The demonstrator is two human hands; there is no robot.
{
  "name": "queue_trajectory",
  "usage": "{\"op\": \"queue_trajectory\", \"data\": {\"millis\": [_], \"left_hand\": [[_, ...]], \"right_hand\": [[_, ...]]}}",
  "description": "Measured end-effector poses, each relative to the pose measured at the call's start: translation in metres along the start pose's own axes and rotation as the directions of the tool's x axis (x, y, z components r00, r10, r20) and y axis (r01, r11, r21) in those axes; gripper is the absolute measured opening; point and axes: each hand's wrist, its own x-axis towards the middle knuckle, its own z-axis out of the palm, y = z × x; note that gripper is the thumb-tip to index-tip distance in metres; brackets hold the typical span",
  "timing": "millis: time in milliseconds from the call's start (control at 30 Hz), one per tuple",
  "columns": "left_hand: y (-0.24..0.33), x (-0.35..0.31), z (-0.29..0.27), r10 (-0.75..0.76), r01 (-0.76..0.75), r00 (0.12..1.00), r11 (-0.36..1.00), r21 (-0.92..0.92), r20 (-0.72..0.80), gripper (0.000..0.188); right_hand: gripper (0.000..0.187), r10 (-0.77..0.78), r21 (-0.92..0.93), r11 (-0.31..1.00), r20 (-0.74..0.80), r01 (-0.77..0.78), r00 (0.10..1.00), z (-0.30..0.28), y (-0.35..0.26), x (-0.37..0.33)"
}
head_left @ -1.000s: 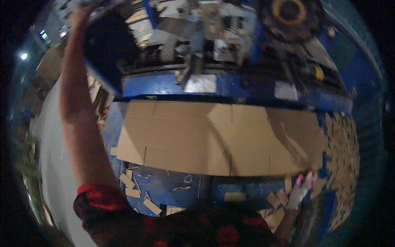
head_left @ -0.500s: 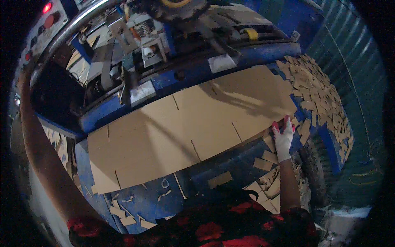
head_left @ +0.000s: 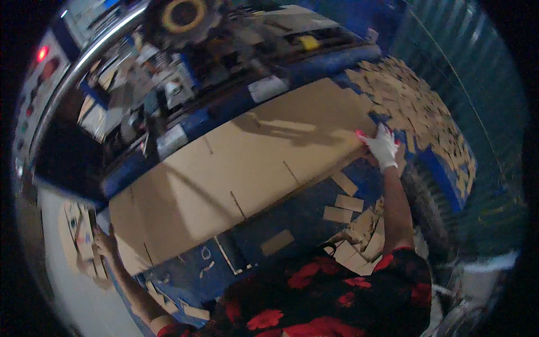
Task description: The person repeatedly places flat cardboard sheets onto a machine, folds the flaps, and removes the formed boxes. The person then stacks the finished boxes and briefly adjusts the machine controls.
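Observation:
A long brown cardboard sheet (head_left: pixel 224 174) with several slits along its edges lies on the blue machine table (head_left: pixel 191 275). At its right end is my right hand (head_left: pixel 383 147), in a white glove with red fingertips. Its fingers are spread, and the thumb reaches over the sheet's corner. My bare left hand (head_left: pixel 105 241) is beside the sheet's left end, fingers extended and a little blurred. Whether it touches the cardboard I cannot tell.
Beyond the sheet runs a blue slotting machine (head_left: pixel 224 115) with a dark toothed wheel (head_left: pixel 184 16). A control panel with a red light (head_left: pixel 42 53) stands far left. Cardboard offcuts (head_left: pixel 415 106) are heaped at the right; loose scraps (head_left: pixel 342 208) lie nearer me.
My left hand has come down from the control panel side to the sheet's left end. My right hand has shifted slightly at the right corner. The whole view has turned somewhat.

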Motion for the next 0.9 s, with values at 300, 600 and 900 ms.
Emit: {"op": "queue_trajectory", "data": {"millis": [300,600,900], "left_hand": [[-0.029,-0.118,0.0,-0.011,0.129,0.936,0.941,-0.313,0.35,0.074],[-0.016,-0.099,-0.083,-0.077,0.188,0.872,0.964,-0.186,0.484,0.073],[0.008,-0.135,-0.196,0.271,0.18,0.936,0.179,-0.967,0.224,0.104]], "right_hand": [[0.076,-0.271,0.111,0.954,-0.077,0.279,0.959,0.028,0.04,0.047],[0.053,-0.469,0.854,-0.477,-0.047,-0.208,0.882,-0.023,0.011,0.029],[0.058,-0.344,0.845,-0.414,0.198,-0.337,0.918,0.021,-0.079,-0.053]]}}
